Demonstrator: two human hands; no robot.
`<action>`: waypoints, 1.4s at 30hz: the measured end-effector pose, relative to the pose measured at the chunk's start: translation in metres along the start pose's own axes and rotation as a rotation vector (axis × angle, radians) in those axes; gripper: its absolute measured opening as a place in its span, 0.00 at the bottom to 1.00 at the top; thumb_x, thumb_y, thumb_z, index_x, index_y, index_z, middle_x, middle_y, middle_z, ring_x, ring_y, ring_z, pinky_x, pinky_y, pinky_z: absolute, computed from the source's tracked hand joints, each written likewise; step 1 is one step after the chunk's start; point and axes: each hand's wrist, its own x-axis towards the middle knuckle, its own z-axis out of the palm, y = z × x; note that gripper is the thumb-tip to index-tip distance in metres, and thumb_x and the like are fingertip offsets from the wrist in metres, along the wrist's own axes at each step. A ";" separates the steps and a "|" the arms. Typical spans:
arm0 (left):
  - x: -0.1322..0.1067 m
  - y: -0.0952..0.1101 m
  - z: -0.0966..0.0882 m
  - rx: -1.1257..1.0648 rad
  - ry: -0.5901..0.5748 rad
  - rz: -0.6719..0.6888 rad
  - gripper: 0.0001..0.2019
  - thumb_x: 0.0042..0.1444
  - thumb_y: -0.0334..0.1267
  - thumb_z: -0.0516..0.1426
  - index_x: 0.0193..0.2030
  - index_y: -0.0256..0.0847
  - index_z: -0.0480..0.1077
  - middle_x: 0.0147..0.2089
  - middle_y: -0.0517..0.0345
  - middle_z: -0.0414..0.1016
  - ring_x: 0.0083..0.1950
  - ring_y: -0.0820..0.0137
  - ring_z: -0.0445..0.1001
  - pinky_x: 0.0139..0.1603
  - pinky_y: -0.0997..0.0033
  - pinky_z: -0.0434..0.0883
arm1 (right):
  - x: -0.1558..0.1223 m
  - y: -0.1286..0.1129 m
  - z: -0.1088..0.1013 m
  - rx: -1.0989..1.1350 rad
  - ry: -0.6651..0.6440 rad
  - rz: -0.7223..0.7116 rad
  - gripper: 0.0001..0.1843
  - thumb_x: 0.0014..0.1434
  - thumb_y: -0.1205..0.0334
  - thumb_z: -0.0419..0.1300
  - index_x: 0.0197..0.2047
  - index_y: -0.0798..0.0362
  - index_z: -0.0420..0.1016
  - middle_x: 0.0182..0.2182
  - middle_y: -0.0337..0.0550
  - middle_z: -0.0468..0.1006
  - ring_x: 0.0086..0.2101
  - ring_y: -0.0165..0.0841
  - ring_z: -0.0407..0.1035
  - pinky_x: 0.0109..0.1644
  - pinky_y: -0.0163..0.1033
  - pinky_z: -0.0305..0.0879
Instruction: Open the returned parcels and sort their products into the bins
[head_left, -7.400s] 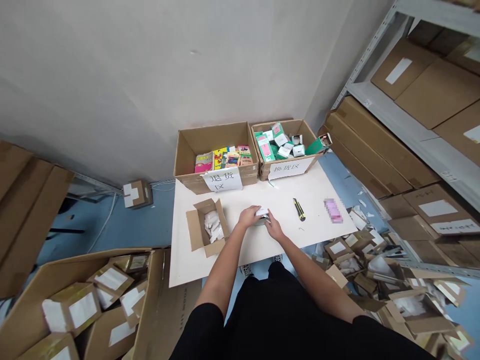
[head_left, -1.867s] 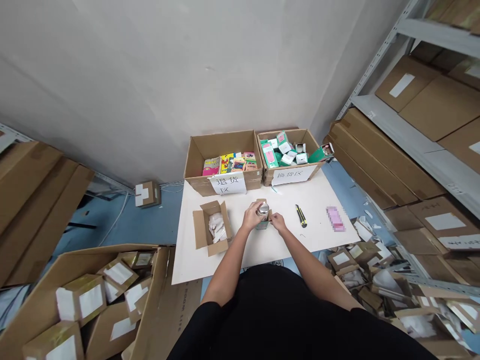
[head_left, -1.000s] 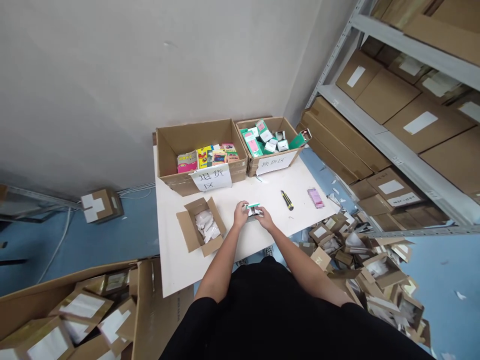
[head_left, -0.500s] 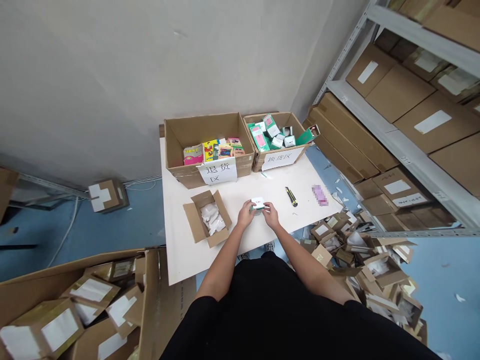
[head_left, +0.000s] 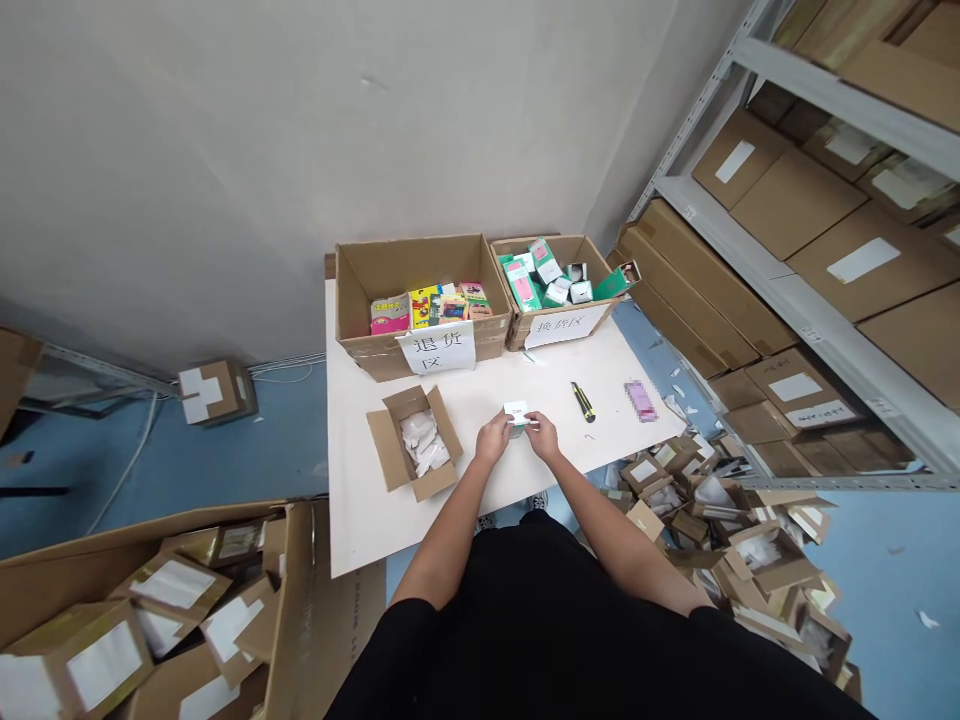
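Between my two hands is a small white-and-green box (head_left: 516, 412), held just over the front part of the white table (head_left: 360, 530). My left hand (head_left: 493, 437) grips its left side. The fingers of my right hand (head_left: 541, 434) are closed on its right side. A white end or flap of the box faces up; its lower part is mostly hidden by my fingers. Left of my hands stands an opened cardboard box (head_left: 390, 455) with crumpled white packing (head_left: 424, 442) inside. On the right lies a black-and-yellow utility knife (head_left: 583, 401).
Two labelled cartons stand at the table's back: the left carton (head_left: 352, 352) holds booklets, the right carton (head_left: 517, 335) green-and-white boxes. A blurred pink item (head_left: 640, 400) lies far right. A large bin (head_left: 296, 600) of parcels stands lower left; opened boxes (head_left: 765, 550) pile beside the shelving (head_left: 787, 275).
The box's white top stands slightly taller between my fingers. My hands have hardly moved on the table; the whole view has shifted a little.
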 end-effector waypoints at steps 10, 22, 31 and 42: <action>-0.002 0.003 0.002 0.088 -0.007 -0.052 0.17 0.73 0.36 0.52 0.62 0.51 0.76 0.69 0.58 0.76 0.62 0.61 0.79 0.62 0.63 0.74 | 0.002 0.013 0.001 -0.311 -0.036 -0.268 0.14 0.69 0.63 0.51 0.50 0.49 0.77 0.47 0.48 0.80 0.43 0.39 0.76 0.49 0.42 0.74; -0.005 0.001 0.002 0.202 0.001 -0.007 0.18 0.71 0.38 0.56 0.64 0.52 0.75 0.67 0.57 0.77 0.60 0.63 0.81 0.61 0.64 0.76 | 0.027 0.026 -0.023 -0.503 -0.361 -0.447 0.14 0.75 0.63 0.50 0.54 0.49 0.77 0.48 0.47 0.79 0.41 0.37 0.76 0.42 0.36 0.69; -0.004 -0.008 0.006 0.079 0.003 -0.023 0.13 0.69 0.40 0.57 0.54 0.51 0.81 0.67 0.57 0.77 0.60 0.61 0.81 0.64 0.60 0.76 | 0.018 0.027 -0.017 -0.392 -0.317 -0.368 0.12 0.67 0.64 0.56 0.50 0.48 0.79 0.52 0.49 0.78 0.45 0.40 0.76 0.48 0.40 0.72; 0.012 -0.002 0.028 -0.602 0.225 -0.377 0.19 0.61 0.44 0.65 0.57 0.43 0.72 0.58 0.47 0.81 0.60 0.62 0.80 0.64 0.56 0.75 | 0.019 0.014 0.010 0.373 -0.131 0.226 0.28 0.53 0.38 0.64 0.50 0.48 0.75 0.44 0.48 0.81 0.46 0.43 0.75 0.50 0.46 0.72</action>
